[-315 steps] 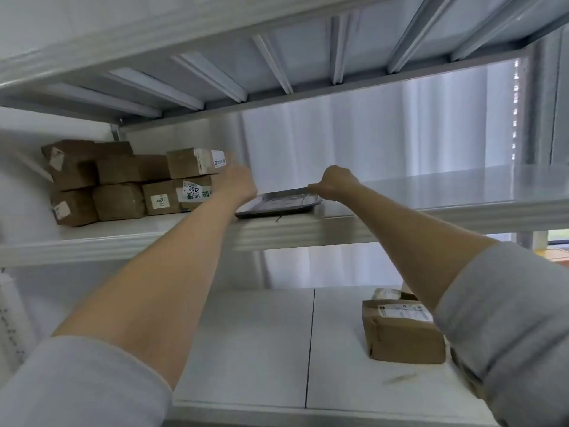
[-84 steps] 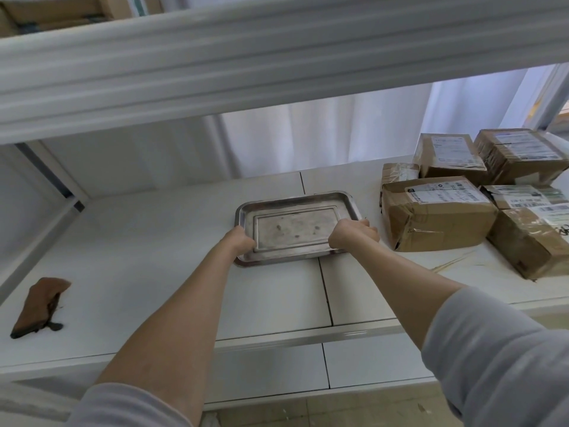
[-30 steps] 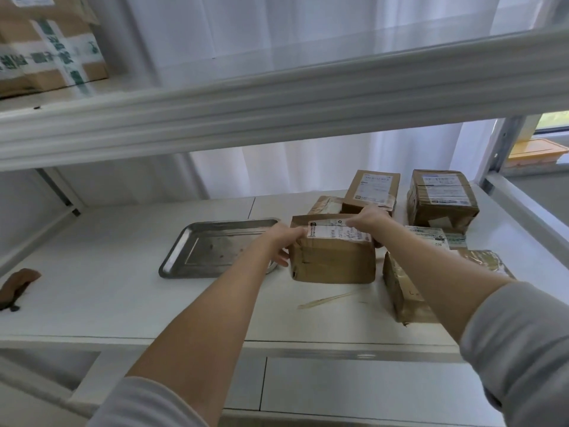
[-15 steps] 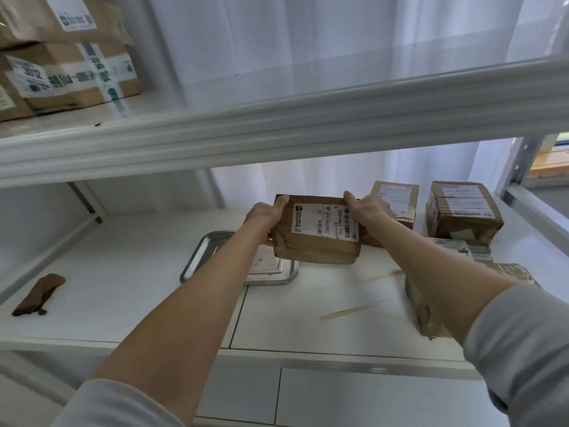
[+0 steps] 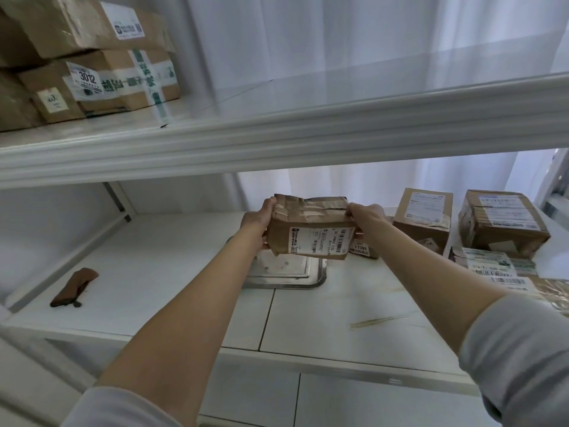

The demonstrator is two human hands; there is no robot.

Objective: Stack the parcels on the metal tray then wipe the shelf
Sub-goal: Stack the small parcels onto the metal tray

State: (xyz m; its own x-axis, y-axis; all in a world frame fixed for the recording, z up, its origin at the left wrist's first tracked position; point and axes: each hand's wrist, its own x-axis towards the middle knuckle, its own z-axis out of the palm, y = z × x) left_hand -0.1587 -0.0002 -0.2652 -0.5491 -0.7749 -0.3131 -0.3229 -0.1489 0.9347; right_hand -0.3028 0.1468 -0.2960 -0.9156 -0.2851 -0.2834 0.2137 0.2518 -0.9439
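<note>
A brown cardboard parcel with a white label hangs in the air above the metal tray. My left hand grips its left end and my right hand grips its right end. The tray lies on the white middle shelf, partly hidden behind the parcel and my left forearm. More parcels sit at the right: one upright box, a taped box, and flatter labelled ones in front. A brown cloth lies at the shelf's left.
The upper shelf's thick front edge runs across the view just above my hands. Stacked parcels sit on that upper shelf at the left. A thin pale strip lies on the middle shelf near the front.
Both hands have carried the parcel left and up, and it has tipped so its label faces me; it now hangs over the tray. The view has shifted slightly.
</note>
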